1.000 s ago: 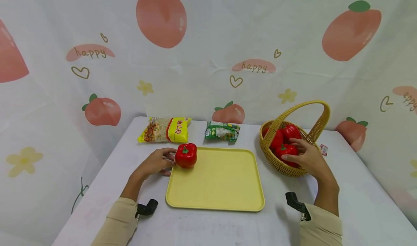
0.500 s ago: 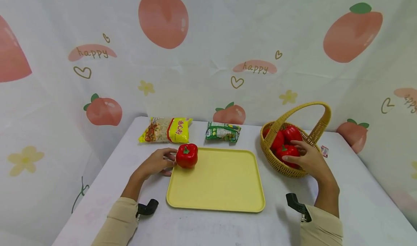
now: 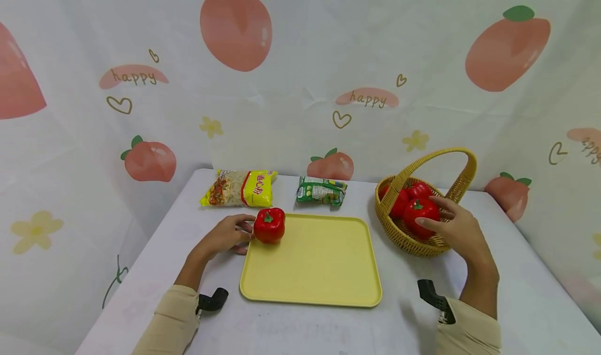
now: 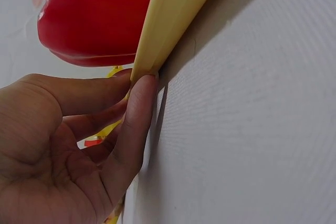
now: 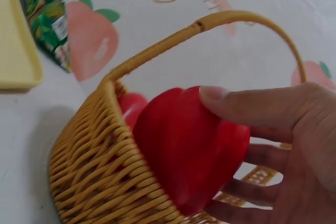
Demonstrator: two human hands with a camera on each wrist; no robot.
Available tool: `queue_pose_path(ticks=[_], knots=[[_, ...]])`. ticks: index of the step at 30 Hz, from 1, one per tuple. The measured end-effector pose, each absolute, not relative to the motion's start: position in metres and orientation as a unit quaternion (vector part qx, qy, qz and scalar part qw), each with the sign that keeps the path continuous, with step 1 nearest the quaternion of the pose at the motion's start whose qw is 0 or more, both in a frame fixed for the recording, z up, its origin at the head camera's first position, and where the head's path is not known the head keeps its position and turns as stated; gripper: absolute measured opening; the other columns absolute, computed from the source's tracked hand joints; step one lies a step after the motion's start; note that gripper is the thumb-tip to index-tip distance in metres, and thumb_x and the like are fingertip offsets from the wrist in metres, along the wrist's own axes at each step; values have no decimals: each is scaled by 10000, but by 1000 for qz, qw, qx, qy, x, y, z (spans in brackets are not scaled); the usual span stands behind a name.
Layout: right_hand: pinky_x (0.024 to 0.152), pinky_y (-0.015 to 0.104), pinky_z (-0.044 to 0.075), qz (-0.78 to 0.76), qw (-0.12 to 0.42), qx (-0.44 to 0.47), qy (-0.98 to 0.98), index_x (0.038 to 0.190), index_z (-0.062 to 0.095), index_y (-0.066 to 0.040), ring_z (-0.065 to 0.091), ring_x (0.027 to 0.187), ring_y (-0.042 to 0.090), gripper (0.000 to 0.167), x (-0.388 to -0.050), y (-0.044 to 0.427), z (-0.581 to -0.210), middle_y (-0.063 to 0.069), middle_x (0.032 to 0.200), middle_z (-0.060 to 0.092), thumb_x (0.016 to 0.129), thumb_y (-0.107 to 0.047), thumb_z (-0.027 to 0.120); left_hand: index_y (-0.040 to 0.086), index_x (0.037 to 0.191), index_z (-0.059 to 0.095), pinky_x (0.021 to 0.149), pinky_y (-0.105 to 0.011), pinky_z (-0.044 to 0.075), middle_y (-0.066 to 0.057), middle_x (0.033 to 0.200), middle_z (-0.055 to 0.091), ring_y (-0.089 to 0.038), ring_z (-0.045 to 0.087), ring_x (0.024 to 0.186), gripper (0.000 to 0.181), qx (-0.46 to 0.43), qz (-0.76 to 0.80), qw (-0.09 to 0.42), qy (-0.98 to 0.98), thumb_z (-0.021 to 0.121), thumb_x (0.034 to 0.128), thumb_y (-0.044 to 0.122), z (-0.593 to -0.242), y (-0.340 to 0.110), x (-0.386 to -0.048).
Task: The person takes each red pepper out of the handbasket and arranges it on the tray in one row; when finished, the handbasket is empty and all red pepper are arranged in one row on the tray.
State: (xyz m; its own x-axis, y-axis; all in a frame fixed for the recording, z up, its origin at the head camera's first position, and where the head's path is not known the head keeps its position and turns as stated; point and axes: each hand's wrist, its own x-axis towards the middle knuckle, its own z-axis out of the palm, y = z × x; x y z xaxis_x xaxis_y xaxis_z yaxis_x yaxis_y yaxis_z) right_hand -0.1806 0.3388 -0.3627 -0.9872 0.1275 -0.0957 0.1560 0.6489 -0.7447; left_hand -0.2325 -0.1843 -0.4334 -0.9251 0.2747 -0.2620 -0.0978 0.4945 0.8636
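Observation:
My left hand (image 3: 227,233) pinches the left rim of the yellow tray (image 3: 314,271), with the rim between thumb and fingers in the left wrist view. On the tray's back left corner stands a red bell pepper (image 3: 269,225), close to those fingers (image 4: 94,93). At the right, my right hand (image 3: 460,228) grips another red bell pepper (image 3: 421,216) at the mouth of the wicker basket (image 3: 406,240). Its thumb lies over the pepper (image 5: 189,150) in the right wrist view, the fingers round the far side. Several more red peppers (image 3: 419,190) lie in the basket behind it.
A yellow bag of pasta (image 3: 241,188) lies at the back left, and a green packet (image 3: 321,190) behind the tray. The basket's tall handle (image 3: 434,151) arches over its opening. A small label (image 3: 467,218) sits right of the basket. A patterned cloth hangs behind the table.
My right hand has lifted the front pepper slightly in the basket and shifted a little to the right. The left hand, the tray and the pepper on it have stayed in place.

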Motion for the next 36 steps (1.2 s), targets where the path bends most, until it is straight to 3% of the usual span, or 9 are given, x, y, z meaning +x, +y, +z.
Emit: queue_pose_path(ticks=[3, 5, 7, 10, 13, 17, 21, 26, 36], knots=[[1094, 755, 425, -438, -3, 63, 897, 1668, 316, -102, 323, 1473, 595, 880, -175, 339, -358, 359, 1637, 327, 981, -476, 720, -19, 1518, 507, 741, -356, 665, -209, 1268, 628, -266, 670, 1047, 578, 53, 500, 185, 845, 653, 964, 53, -433, -184, -232], [1061, 702, 480, -446, -18, 49, 894, 1665, 328, -110, 346, 1465, 579, 863, -171, 339, -356, 343, 1625, 364, 982, -463, 723, -20, 1517, 507, 740, -355, 665, -210, 1268, 628, -266, 670, 1046, 578, 52, 499, 185, 845, 653, 962, 51, -433, -184, -232], [1001, 526, 561, -444, -34, 34, 894, 1662, 336, -109, 386, 1446, 541, 854, -169, 339, -354, 320, 1598, 420, 983, -450, 727, -20, 1516, 508, 740, -354, 665, -210, 1267, 627, -266, 670, 1046, 578, 51, 499, 184, 845, 651, 960, 48, -433, -184, -232], [868, 235, 552, -438, -54, 18, 897, 1655, 356, -114, 460, 1394, 434, 823, -165, 338, -350, 276, 1567, 479, 990, -428, 725, -20, 1516, 509, 741, -354, 664, -210, 1267, 626, -265, 670, 1045, 578, 50, 499, 184, 845, 647, 959, 45, -433, -183, -232], [808, 121, 532, -443, -67, 3, 894, 1646, 386, -133, 515, 1321, 227, 780, -163, 337, -345, 204, 1542, 521, 995, -393, 726, -18, 1516, 509, 741, -356, 665, -208, 1265, 625, -264, 668, 1043, 576, 51, 500, 183, 845, 645, 961, 47, -433, -184, -231], [836, 125, 549, -463, -75, -21, 883, 1629, 426, -147, 532, 1221, 8, 708, -158, 336, -341, -50, 1419, 594, 1007, -315, 722, -18, 1519, 507, 741, -358, 665, -206, 1262, 626, -265, 667, 1043, 578, 52, 500, 183, 845, 646, 962, 49, -433, -184, -231], [853, 142, 579, -497, -85, -59, 862, 1598, 474, -136, 579, 1200, -43, 645, -156, 332, -339, -224, 1316, 600, 1007, -198, 721, -16, 1521, 505, 745, -359, 665, -205, 1259, 625, -267, 668, 1047, 583, 53, 500, 183, 845, 645, 959, 47, -434, -184, -232], [866, 176, 603, -534, -84, -106, 835, 1567, 518, -135, 623, 1213, 9, 615, -157, 322, -338, -161, 1342, 642, 987, -73, 716, -14, 1520, 508, 743, -358, 665, -203, 1258, 626, -264, 668, 1044, 579, 51, 499, 183, 846, 647, 960, 46, -435, -184, -232], [879, 206, 611, -531, -66, -131, 835, 1524, 541, -109, 665, 1160, 73, 590, -169, 294, -340, -56, 1345, 616, 970, -91, 743, -13, 1515, 516, 740, -354, 664, -202, 1264, 632, -264, 666, 1048, 571, 50, 497, 182, 847, 652, 964, 49, -434, -184, -233]])
